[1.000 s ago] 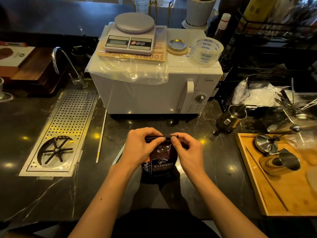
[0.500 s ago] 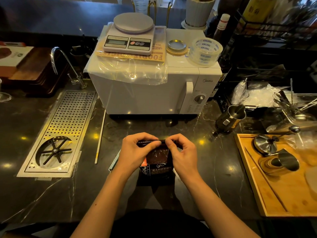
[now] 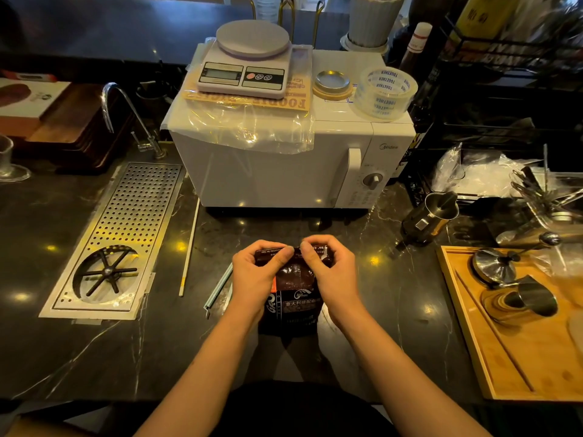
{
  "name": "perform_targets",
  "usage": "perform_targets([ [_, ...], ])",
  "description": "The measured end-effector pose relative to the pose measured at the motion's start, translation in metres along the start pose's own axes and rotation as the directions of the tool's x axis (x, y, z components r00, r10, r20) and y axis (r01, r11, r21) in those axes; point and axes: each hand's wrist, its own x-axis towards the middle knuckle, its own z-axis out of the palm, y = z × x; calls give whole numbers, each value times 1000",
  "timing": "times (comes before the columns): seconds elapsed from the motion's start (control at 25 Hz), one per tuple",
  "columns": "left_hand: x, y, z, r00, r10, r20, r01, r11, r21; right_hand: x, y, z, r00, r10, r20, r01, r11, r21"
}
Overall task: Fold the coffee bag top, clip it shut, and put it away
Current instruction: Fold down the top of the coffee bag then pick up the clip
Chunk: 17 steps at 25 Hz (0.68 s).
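Bag spot: coffee bag (image 3: 296,298) stands upright on the dark counter (image 3: 94,357), near edge, centre, just in front of the white microwave (image 3: 277,171) but apart from it.
Left grip: left hand (image 3: 255,279) pinches bag's top left corner, thumb in front, fingers curled behind; clenched on the folded strip.
Right grip: right hand (image 3: 334,275) does the same on top right corner; thumbs nearly meet mid-top.
Why held so: both hands at the top edge keep the fold flat & even across the width; bag's base on counter takes the weight, so fingers only need to crease. My read, not seen.
Bag look: dark brown/black glossy pouch, crinkled upper part w/ highlights, orange patch at left edge, white logo & Chinese print lower front. Top rolled over toward the viewer, small white print showing on the strip. Looks part full; contents hidden.
Clip: pale long bar (image 3: 219,287) lies on counter just left of the bag, by left wrist; prob. the sealing clip, within easy reach for next step. A thin white stick (image 3: 189,247) lies further left, use unclear.
Stage: fold in hand, not yet clipped; putting away still to do.
Risk: stiff foil may spring open if either pinch lets go before clip slides on.
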Motion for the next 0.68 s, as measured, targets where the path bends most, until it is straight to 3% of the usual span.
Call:
perform_targets([
  [0.2,-1,-3,4,998,-50,-44,47,997,-66,1,4,11,997,0,-76,-4,999,-50],
  [0.48,2,-5,4,998,-50,-49,49,999,-20,8,8,12,989,48,-138,-55,997,-46],
  [0.68,3,-8,5,991,-87,-103,80,994,-74,9,11,12,986,103,-134,-107,994,-21],
])
